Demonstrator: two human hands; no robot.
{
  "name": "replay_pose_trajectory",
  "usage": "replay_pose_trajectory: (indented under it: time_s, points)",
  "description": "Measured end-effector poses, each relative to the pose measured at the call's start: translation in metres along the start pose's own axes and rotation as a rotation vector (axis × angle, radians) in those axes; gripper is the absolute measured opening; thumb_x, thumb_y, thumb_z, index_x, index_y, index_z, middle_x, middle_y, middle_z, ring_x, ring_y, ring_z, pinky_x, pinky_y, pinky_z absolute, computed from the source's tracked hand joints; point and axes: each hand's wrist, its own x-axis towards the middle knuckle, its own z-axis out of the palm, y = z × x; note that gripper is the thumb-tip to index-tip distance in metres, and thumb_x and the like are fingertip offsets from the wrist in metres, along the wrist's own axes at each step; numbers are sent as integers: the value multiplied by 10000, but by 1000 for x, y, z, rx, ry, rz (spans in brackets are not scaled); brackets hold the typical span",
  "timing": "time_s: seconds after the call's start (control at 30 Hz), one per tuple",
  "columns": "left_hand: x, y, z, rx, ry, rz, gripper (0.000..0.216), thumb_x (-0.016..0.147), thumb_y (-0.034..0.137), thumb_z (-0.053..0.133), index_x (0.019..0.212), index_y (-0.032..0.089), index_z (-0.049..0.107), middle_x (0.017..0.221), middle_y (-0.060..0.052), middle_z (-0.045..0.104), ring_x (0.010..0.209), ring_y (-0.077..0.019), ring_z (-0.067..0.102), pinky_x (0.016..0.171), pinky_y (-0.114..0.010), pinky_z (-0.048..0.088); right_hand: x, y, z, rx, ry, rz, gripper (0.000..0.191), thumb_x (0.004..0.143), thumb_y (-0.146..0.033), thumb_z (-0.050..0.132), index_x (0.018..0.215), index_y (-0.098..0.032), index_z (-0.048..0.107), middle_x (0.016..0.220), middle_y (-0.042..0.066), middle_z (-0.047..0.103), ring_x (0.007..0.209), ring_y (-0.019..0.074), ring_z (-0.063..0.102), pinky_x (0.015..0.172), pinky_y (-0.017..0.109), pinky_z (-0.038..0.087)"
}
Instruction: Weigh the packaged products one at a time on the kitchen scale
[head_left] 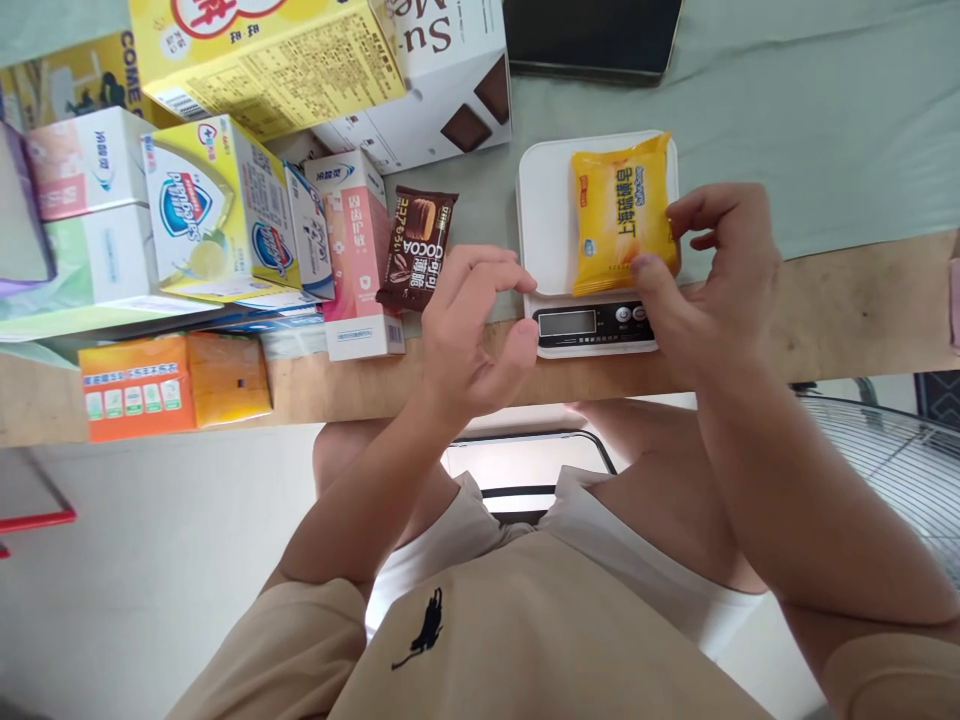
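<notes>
A yellow packet of sulfur soap (624,218) lies on the white platform of a kitchen scale (546,220). My right hand (724,270) grips the packet's right edge, with the thumb at its lower corner and the fingers at the side. The scale's display (568,322) looks dark, and my right thumb's base is close to its buttons. By the scale's left edge is my left hand (476,330), thumb and fingers apart and nothing held between them. Just beyond it lies a brown cocoa biscuit packet (417,245), partly covered by the fingers.
To the left stand a pink-and-white box (356,255), a Safeguard soap box (225,210) and an orange box (172,385). Behind them are a large yellow box (285,75) and a white box (450,90). A black flat object (592,40) lies at the back. A fan (885,460) stands below right.
</notes>
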Motion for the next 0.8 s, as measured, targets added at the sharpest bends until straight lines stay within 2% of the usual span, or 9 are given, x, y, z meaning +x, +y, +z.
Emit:
replay_pose_trajectory:
  time_s: [0.1, 0.3, 0.5, 0.67, 0.73, 0.8]
  points:
    - [-1, 0, -1, -32, -25, -15, 237, 1019, 469, 455, 1040, 271, 583, 927, -36, 651, 969, -214, 672, 882, -415, 593, 0, 1, 0, -27, -5, 36, 315, 791, -327, 625, 1094, -271, 558, 1015, 19, 656, 957, 187, 655, 905, 414, 509]
    - [-1, 0, 2, -51, -14, 15, 215, 1005, 445, 476, 1047, 269, 592, 922, -39, 655, 950, -213, 674, 841, -398, 587, 1, 4, 0, 3, -11, 60, 309, 813, -311, 632, 1116, -277, 575, 878, -16, 624, 842, 152, 631, 776, 339, 513]
    - [-1, 0, 6, -69, -15, 56, 223, 998, 453, 484, 1029, 265, 601, 900, -49, 653, 914, -215, 672, 774, -384, 588, -3, 6, -16, 46, 25, 126, 298, 810, -187, 640, 1098, -261, 620, 862, -11, 630, 854, 132, 646, 770, 316, 535]
    - [0, 0, 6, -54, -48, 49, 222, 1005, 470, 481, 1012, 289, 609, 900, -47, 661, 895, -224, 675, 767, -408, 570, -7, 36, -49, 104, 173, 248, 238, 779, -118, 591, 989, -216, 646, 880, 17, 575, 702, 95, 591, 600, 267, 541]
    - [-1, 0, 6, -63, -65, 29, 199, 1000, 444, 499, 999, 287, 622, 890, -48, 662, 887, -220, 670, 763, -401, 563, -11, 57, -71, 79, 224, 274, 227, 785, -116, 581, 973, -222, 652, 951, 44, 596, 764, 124, 638, 637, 302, 584]
    - [-3, -2, 7, -73, -83, 16, 184, 994, 419, 514, 978, 277, 631, 878, -47, 661, 879, -212, 665, 757, -392, 561, -17, 77, -94, -9, 214, 211, 230, 825, -134, 553, 1006, -241, 645, 1022, 73, 622, 924, 185, 684, 741, 365, 617]
